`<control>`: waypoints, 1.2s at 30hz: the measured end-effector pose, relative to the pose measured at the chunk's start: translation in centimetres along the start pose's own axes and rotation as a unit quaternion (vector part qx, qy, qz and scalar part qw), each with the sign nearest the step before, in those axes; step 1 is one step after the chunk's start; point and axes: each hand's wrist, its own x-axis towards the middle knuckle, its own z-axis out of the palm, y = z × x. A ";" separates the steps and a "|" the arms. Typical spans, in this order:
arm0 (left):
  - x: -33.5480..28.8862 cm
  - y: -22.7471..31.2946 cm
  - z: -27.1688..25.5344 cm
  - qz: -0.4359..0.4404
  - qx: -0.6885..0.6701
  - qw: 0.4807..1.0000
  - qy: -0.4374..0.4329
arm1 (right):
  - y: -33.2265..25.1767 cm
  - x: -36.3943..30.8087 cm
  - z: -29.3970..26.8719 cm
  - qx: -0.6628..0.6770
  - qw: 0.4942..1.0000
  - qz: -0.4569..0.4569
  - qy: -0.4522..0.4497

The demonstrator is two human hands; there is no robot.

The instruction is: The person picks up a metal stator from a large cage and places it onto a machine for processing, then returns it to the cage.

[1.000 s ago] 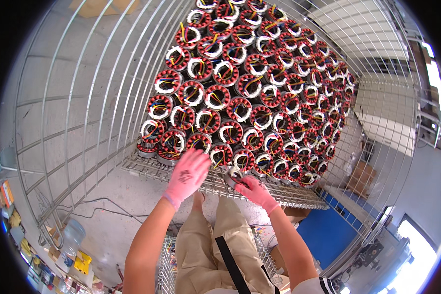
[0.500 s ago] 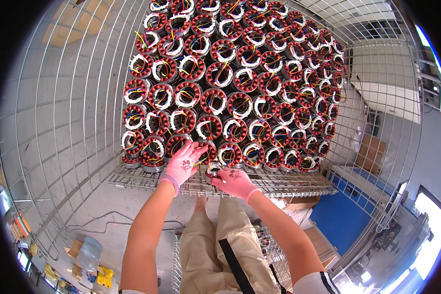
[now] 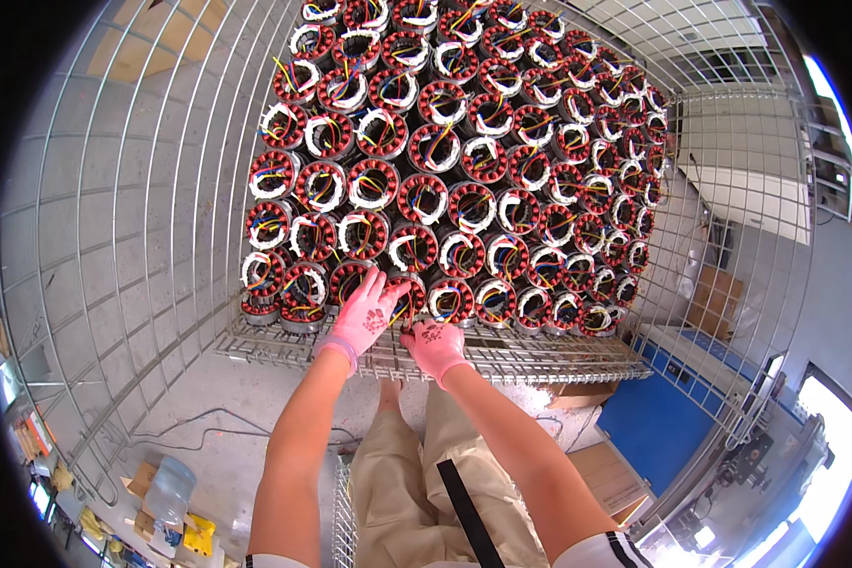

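Red-wound motor stators [image 3: 421, 199] with white lacing and coloured leads stand in close rows inside a wire cage. My left hand [image 3: 362, 320], in a pink glove, lies over the front row. Its fingers are stretched out and touch the rim of a front stator [image 3: 409, 296]. Just right of it, my right hand [image 3: 437, 346], also pink-gloved, is closed at the cage's front edge, below that same stator. A stator is in its curled fingers, almost wholly hidden by the glove.
Wire mesh walls [image 3: 114, 208] rise at both sides, and a folded mesh edge [image 3: 540, 363] runs across the front. A blue panel [image 3: 648, 417] and cardboard [image 3: 608, 481] stand at the right. On the lower left floor are a cable [image 3: 218, 426] and a clear water jug [image 3: 170, 489].
My right hand has shifted left and turned, and its fingers now cover the stator that showed before. My left hand stays on the front row; the whole view has moved slightly.
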 end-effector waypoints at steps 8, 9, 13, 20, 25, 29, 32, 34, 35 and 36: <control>0.4 0.2 1.2 -0.028 -0.053 0.998 -0.011 | -0.5 1.8 -0.3 -0.049 0.998 -0.004 -0.031; 0.5 -0.2 0.9 -0.024 -0.036 0.999 0.009 | -0.4 1.9 0.2 -0.048 0.998 -0.008 -0.032; 0.7 -1.0 -0.1 -0.044 -0.027 0.997 0.060 | -1.7 2.6 -0.9 -0.102 0.992 0.008 -0.069; 0.1 -1.5 -1.0 0.013 -0.031 0.999 -0.013 | -0.5 0.7 -0.9 0.018 0.999 0.028 -0.024; 0.4 -1.6 -2.7 0.055 0.023 0.998 0.025 | 0.2 0.1 0.6 -0.009 0.999 0.017 0.031; 1.9 -1.6 -2.5 0.056 0.025 0.997 0.036 | 0.5 0.2 0.9 0.033 0.999 0.033 0.006; 3.7 -0.8 -0.9 0.004 0.063 0.998 0.020 | 0.3 0.6 1.4 0.032 0.998 0.053 -0.017; 3.9 -1.4 -0.4 0.014 0.053 0.998 0.034 | 0.7 0.5 1.6 0.069 0.997 0.030 0.004; 4.0 -1.8 -0.1 0.033 -0.035 0.998 0.037 | 1.1 0.5 1.9 0.073 0.997 0.007 0.029; 4.3 -3.2 -1.5 0.073 -0.106 0.992 0.005 | 1.6 0.7 2.4 0.092 0.995 -0.002 0.047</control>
